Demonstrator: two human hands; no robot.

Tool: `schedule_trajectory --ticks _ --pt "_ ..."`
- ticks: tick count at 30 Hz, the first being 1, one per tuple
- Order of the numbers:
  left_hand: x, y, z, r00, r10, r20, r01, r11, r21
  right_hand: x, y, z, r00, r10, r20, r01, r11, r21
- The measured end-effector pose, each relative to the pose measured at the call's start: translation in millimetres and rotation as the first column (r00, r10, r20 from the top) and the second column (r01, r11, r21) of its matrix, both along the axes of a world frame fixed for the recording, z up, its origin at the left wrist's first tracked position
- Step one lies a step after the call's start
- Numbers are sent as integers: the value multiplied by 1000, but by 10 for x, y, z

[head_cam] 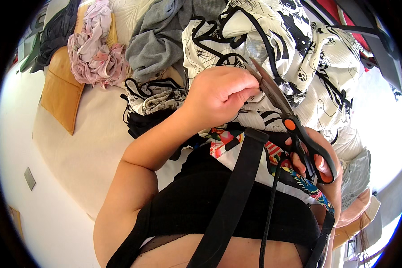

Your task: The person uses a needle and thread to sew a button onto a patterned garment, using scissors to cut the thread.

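My right hand (318, 154) holds black-and-orange scissors (288, 115), with fingers through the handle loops. The blades point up and away, slightly parted, beside my left fingertips. My left hand (222, 92) is closed in a pinch on the white fabric with black animal drawings (325, 100); its fingertips hide the exact spot held. Black binding edges this cloth, which lies in a crumpled heap in front of me. Whether cloth lies between the blades cannot be made out. Below my hands, a colourful patterned fabric (224, 140) shows across my lap.
Behind lies a grey knit cloth (157, 43). At the left are a crumpled pink garment (98, 63), a tan leather-like piece (62, 90) and dark clothing (58, 31), on a cream-covered bed (87, 144). A black strap (238, 187) and a cord (271, 214) hang before my chest.
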State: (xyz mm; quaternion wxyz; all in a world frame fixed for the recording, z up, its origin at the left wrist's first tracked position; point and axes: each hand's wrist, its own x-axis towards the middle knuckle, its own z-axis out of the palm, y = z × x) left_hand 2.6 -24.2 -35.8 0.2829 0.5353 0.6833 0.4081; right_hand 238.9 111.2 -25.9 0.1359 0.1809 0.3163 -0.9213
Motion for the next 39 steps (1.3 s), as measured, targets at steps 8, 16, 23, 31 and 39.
schedule_trajectory --ticks 8,16,23,31,39 --pt "-17 -2 -22 999 -22 -36 22 1000 5 4 -29 22 997 -47 53 49 998 -43" --pt "-25 -7 -69 999 -36 -26 36 999 9 6 13 -27 999 -13 35 14 1000 -15" --pt "-8 -55 -15 992 -23 121 36 993 -108 25 -14 50 987 -132 92 120 984 131" --pt "-67 -18 -47 933 84 349 -46 992 -116 1130 230 -217 721 -689 68 218 320 922" --pt "-235 175 16 966 -187 -178 218 960 173 2721 -369 -851 423 -860 287 -283 176 943"
